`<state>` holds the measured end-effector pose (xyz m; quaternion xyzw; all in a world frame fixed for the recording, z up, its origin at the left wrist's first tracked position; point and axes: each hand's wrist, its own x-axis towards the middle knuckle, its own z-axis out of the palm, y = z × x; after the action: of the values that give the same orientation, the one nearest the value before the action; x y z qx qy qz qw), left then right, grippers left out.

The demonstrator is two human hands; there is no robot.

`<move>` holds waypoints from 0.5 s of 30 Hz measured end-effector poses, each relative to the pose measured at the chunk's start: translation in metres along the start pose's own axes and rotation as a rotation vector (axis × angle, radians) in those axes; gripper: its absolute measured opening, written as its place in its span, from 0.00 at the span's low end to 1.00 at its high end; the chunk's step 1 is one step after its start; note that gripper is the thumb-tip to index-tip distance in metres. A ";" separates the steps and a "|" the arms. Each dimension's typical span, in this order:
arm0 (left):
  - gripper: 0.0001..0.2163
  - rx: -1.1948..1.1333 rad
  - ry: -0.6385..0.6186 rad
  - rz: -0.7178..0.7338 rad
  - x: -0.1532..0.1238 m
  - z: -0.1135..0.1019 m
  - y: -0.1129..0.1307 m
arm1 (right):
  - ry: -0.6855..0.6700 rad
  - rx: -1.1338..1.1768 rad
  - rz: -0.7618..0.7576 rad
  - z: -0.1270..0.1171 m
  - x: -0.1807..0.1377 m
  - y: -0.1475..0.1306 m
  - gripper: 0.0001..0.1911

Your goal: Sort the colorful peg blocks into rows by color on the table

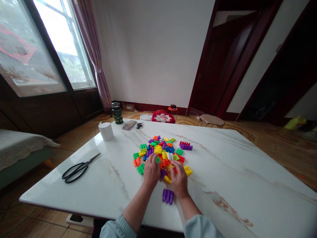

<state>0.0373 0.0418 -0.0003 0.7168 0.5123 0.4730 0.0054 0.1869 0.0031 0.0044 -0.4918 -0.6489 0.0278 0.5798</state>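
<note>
A loose pile of plastic building blocks [158, 149] in many colours lies in the middle of the table. Over its near left side bends my left hand [151, 172], its fingers curled around a green building block [158, 160]. My right hand [180, 180] rests at the near right side of the pile, thumb and fingers apart, with red and orange blocks beneath the fingertips. Just outside that hand lie yellow blocks [188, 171]. A purple ribbed block [167, 196] sits alone between my forearms. Purple blocks [186, 146] and red ones stand together at the far right of the pile.
Black-handled scissors [78, 169] lie on the marble-patterned table [223, 172] at left. Toward the far left edge are a white paper roll [106, 131], a camouflage flask [117, 113], a phone [129, 125] and keys [139, 125]. A round stool [212, 120] stands beyond the table.
</note>
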 end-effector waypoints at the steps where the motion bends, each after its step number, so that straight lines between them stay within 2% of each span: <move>1: 0.16 0.004 0.005 -0.012 0.000 0.000 0.000 | 0.042 -0.025 0.020 -0.001 0.000 0.000 0.12; 5: 0.17 0.005 0.061 -0.065 -0.002 -0.002 -0.001 | 0.262 -0.081 0.145 -0.008 0.001 0.010 0.14; 8: 0.17 -0.009 0.085 -0.078 0.002 -0.006 -0.002 | 0.425 -0.071 0.354 -0.012 -0.001 0.022 0.17; 10: 0.17 -0.025 0.058 -0.093 0.011 -0.009 -0.003 | 0.512 -0.031 0.508 -0.013 -0.002 0.029 0.20; 12: 0.18 -0.007 -0.023 -0.138 0.025 -0.010 -0.005 | 0.549 0.042 0.595 -0.012 -0.003 0.033 0.21; 15: 0.24 0.099 -0.258 -0.188 0.052 -0.006 -0.009 | 0.532 0.133 0.630 -0.010 -0.004 0.035 0.21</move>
<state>0.0283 0.0818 0.0334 0.7199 0.5949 0.3485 0.0799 0.2150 0.0130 -0.0166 -0.6179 -0.2911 0.1176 0.7208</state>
